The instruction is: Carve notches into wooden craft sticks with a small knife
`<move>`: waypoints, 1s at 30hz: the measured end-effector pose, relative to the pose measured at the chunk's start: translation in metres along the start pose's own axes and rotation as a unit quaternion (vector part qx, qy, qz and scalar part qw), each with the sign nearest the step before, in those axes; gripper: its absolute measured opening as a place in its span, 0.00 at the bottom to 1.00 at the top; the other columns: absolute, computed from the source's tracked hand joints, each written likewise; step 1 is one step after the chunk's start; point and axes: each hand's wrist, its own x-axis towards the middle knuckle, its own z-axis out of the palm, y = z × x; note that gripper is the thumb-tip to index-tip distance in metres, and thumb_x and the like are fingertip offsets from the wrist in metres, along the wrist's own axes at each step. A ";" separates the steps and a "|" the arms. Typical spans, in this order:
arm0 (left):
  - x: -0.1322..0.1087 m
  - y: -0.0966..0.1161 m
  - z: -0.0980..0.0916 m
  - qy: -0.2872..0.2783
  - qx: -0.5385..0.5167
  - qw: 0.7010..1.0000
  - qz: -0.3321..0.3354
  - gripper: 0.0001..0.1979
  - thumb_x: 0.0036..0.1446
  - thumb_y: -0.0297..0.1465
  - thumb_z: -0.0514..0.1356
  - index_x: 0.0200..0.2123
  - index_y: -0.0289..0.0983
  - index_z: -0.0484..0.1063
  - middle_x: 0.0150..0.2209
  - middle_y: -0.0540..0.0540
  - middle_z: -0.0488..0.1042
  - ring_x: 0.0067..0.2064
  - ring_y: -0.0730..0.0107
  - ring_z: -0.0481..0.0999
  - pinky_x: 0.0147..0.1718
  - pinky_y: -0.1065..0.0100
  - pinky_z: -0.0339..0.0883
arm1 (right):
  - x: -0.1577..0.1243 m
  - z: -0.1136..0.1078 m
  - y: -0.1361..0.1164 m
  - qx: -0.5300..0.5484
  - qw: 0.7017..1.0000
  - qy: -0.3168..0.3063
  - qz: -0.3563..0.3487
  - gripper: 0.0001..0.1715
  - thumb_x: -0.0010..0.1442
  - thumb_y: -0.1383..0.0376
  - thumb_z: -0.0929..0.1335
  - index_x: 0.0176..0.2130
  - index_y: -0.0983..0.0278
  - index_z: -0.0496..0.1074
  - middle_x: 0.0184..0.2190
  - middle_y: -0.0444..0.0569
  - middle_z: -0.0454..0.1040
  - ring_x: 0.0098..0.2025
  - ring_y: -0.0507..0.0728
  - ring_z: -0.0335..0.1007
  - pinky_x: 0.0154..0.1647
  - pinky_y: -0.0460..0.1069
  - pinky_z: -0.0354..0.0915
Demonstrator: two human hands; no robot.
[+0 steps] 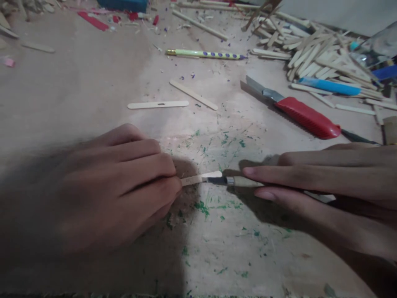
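My left hand point(130, 178) is closed on one end of a wooden popsicle stick point(192, 179), whose rounded other end points to the right. Between thumb and fingers, my right hand point(325, 182) grips a craft knife point(245, 182) with a pale handle, a metal collar and a dark blade holder. The knife's tip lies against the lower edge of the stick. Just beyond my hands lie a popsicle stick with a small dark slot point(158, 105) and a plain, slanted popsicle stick point(194, 95).
A red-handled utility knife point(310, 118) lies at the right, blade pointing left. Behind it is a heap of popsicle sticks point(322, 54) with a blue pen-like piece point(330, 86) on it. A green pencil point(206, 54) lies farther back. Green flecks dot the table point(229, 248).
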 end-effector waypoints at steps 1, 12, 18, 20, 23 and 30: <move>0.001 -0.002 -0.001 -0.003 0.011 1.000 0.026 0.10 0.88 0.29 0.66 0.46 0.45 0.78 0.41 0.57 0.90 0.42 0.67 0.90 0.47 0.55 0.79 | 0.000 0.000 0.000 0.008 1.000 -0.003 -0.001 0.19 0.90 0.58 0.74 0.71 0.37 0.85 0.49 0.37 0.96 0.44 0.60 0.96 0.34 0.55 0.85; 0.002 0.005 0.000 0.001 0.005 0.999 -0.042 0.07 0.84 0.27 0.68 0.49 0.45 0.78 0.45 0.51 0.88 0.43 0.62 0.83 0.45 0.52 0.75 | 0.002 -0.007 0.004 0.034 0.999 -0.010 -0.008 0.33 0.86 0.66 0.76 0.78 0.36 0.82 0.49 0.39 0.97 0.43 0.59 0.96 0.29 0.54 0.79; 0.002 0.010 0.006 -0.014 -0.046 0.996 -0.071 0.13 0.89 0.29 0.59 0.45 0.48 0.74 0.45 0.50 0.88 0.43 0.59 0.86 0.48 0.53 0.79 | 0.002 -0.005 0.005 0.025 1.000 -0.008 -0.007 0.33 0.87 0.67 0.76 0.79 0.36 0.82 0.50 0.39 0.97 0.42 0.58 0.96 0.30 0.53 0.80; 0.004 0.009 0.005 -0.011 -0.053 0.997 -0.056 0.12 0.89 0.28 0.59 0.47 0.48 0.74 0.45 0.51 0.89 0.44 0.61 0.87 0.49 0.55 0.81 | 0.003 -0.004 0.006 0.025 1.000 -0.006 -0.012 0.31 0.87 0.67 0.75 0.78 0.38 0.83 0.49 0.39 0.96 0.42 0.57 0.96 0.30 0.52 0.79; 0.005 0.005 0.002 0.004 -0.063 0.996 -0.062 0.11 0.89 0.29 0.60 0.49 0.48 0.77 0.43 0.55 0.90 0.42 0.65 0.89 0.51 0.59 0.83 | 0.002 -0.001 0.006 0.020 1.000 0.007 -0.001 0.27 0.86 0.65 0.78 0.75 0.39 0.84 0.46 0.38 0.96 0.39 0.56 0.94 0.28 0.50 0.77; -0.006 0.000 0.001 0.079 -0.015 0.960 -0.267 0.12 0.89 0.49 0.67 0.61 0.56 0.90 0.46 0.61 0.95 0.39 0.73 0.93 0.34 0.70 0.83 | -0.017 -0.001 0.011 -0.081 0.985 0.130 0.073 0.18 0.87 0.54 0.78 0.69 0.38 0.91 0.56 0.37 0.98 0.43 0.59 0.97 0.58 0.52 0.93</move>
